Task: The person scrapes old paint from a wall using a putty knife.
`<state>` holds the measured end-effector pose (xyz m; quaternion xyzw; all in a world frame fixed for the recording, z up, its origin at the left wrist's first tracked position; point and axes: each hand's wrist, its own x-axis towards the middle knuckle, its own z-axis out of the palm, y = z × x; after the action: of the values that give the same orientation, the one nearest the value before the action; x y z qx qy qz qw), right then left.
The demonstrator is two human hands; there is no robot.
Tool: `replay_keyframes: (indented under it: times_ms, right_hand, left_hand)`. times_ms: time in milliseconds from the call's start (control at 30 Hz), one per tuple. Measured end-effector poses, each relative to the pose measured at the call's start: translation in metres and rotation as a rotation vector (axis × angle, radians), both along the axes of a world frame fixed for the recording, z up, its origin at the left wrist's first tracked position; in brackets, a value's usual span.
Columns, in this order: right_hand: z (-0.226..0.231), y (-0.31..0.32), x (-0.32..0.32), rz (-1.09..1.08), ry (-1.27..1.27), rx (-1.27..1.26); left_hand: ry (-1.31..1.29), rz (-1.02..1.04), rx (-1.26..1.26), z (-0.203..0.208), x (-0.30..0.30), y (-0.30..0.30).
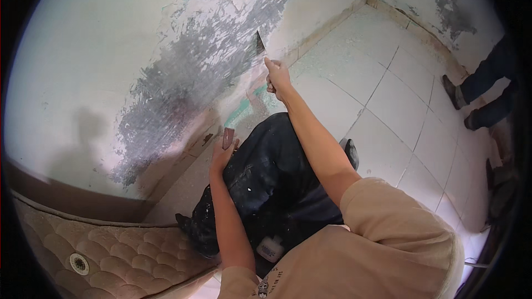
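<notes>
My right hand (278, 80) is closed around a scraper, and its thin triangular-looking blade (259, 43) meets the wall near the lower edge of a rough patch. Grey, streaky base shows through the white coating across that scraped patch (183, 77). Lower and to the left, my left hand (223, 156) rests beside my bent knee, its fingers around a small reddish-brown flat block (228, 138). A teal-green streak (239, 112) runs along the foot of the wall between the two hands.
A quilted brown mattress (127, 254) lies at lower left. White floor tiles (382, 116) with pale dust spread to the right. Another person's dark trouser legs (487, 86) stand at far right. A small whitish labelled item (270, 249) sits near my lap.
</notes>
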<state>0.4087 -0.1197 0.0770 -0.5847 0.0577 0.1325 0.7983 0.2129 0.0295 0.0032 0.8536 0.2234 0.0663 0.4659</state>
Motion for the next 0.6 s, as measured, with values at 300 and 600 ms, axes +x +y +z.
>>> replay_keyframes:
  times_ms: [300, 600]
  right_hand:
    - [-0.004, 0.003, -0.001, 0.004, -0.109, -0.030]
    - [0.004, 0.038, -0.021, -0.053, -0.031, 0.004]
  left_hand:
    - [0.040, -0.002, -0.064, -0.001, 0.005, -0.002]
    - [0.024, -0.013, -0.055, -0.018, -0.002, 0.011]
